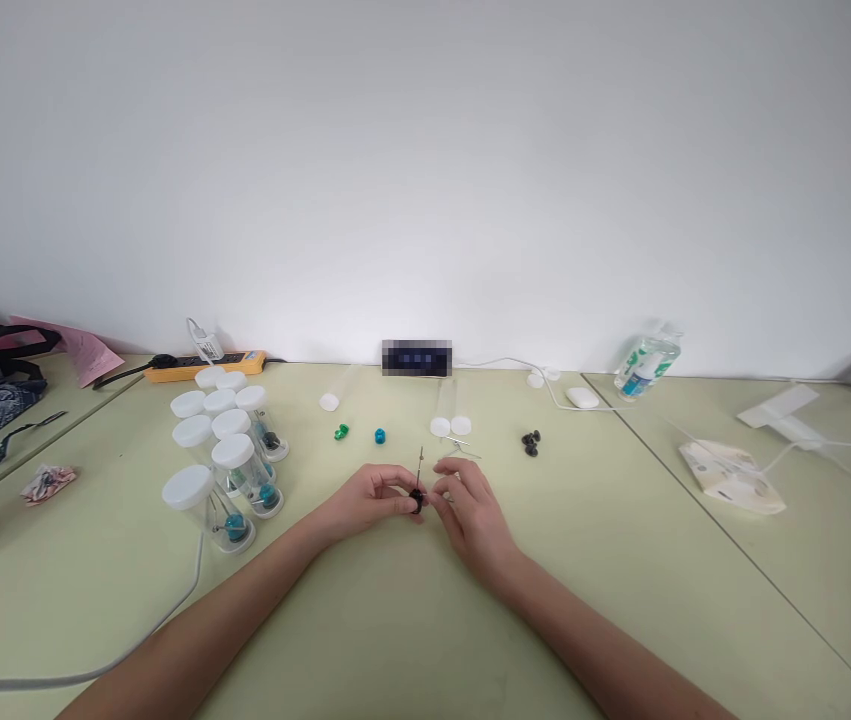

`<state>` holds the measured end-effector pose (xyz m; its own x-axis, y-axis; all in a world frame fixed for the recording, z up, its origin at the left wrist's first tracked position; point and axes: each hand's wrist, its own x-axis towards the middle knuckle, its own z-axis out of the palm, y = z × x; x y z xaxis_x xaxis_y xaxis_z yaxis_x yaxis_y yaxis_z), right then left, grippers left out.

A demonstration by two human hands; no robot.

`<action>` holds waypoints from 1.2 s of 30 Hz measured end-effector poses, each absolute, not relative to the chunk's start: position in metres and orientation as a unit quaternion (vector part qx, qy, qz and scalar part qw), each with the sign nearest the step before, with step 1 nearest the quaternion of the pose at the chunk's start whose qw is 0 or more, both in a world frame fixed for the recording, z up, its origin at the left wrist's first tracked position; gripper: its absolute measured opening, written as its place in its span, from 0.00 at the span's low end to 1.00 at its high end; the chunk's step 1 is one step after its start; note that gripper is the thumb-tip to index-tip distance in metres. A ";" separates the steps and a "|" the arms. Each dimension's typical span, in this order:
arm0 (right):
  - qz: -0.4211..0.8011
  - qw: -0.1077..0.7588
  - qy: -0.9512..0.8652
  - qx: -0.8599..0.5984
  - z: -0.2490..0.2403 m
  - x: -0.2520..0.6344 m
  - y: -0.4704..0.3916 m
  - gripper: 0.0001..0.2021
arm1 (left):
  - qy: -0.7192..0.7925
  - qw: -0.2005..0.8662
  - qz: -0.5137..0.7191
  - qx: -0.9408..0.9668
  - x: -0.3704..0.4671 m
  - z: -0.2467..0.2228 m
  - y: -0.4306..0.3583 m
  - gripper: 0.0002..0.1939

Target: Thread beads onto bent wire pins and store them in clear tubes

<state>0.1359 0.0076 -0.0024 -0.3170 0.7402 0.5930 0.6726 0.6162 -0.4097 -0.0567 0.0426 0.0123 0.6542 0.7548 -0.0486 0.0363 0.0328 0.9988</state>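
In the middle of the table my left hand (pixel 369 500) pinches a small black round part (pixel 416 498) between thumb and fingers. A thin metal rod (pixel 420 462) stands upright from that part. My right hand (pixel 474 515) is closed right beside it, fingertips pinched at its right side; whatever they hold is too small to make out. Just beyond the hands lie thin metal pieces (pixel 459 447), a blue bead-like part (pixel 380 436) and a green one (pixel 341 432). Several small black parts (pixel 531 442) sit in a loose group to the right.
Several clear tubes with white caps (pixel 234 450) stand at the left, parts inside. Empty-looking clear tubes (pixel 446 400) lie behind the hands near a dark digital display (pixel 417 358). A yellow power strip (pixel 204 367), a white cable (pixel 132 645), a pump bottle (pixel 648 362) and a packet (pixel 729 478) lie around.
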 end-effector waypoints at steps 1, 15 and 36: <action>0.044 0.391 -0.810 -0.435 -0.002 0.136 0.008 0.05 | 0.310 0.649 0.278 0.636 -0.057 0.012 0.043 0.12; 0.040 0.386 -0.814 -0.433 -0.004 0.136 0.008 0.05 | 0.302 0.652 0.281 0.636 -0.056 0.014 0.042 0.11; 0.033 0.394 -0.810 -0.433 0.000 0.134 0.006 0.05 | 0.297 0.659 0.284 0.630 -0.055 0.012 0.042 0.13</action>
